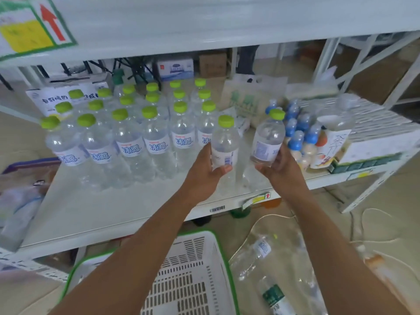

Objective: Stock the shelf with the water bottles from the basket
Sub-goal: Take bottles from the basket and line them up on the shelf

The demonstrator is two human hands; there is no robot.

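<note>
Each hand holds a clear water bottle with a lime-green cap over the white shelf. My left hand grips one bottle upright, just right of the stocked rows of matching bottles. My right hand grips a second bottle, tilted slightly right, near a pack of blue-capped bottles. The white basket with a green rim sits on the floor below my arms; its visible mesh holds no bottles.
A carton stands at the shelf's right end, with a paper bag behind the bottles. Loose plastic-wrapped bottles and cables lie on the floor to the right of the basket. An upper shelf overhangs.
</note>
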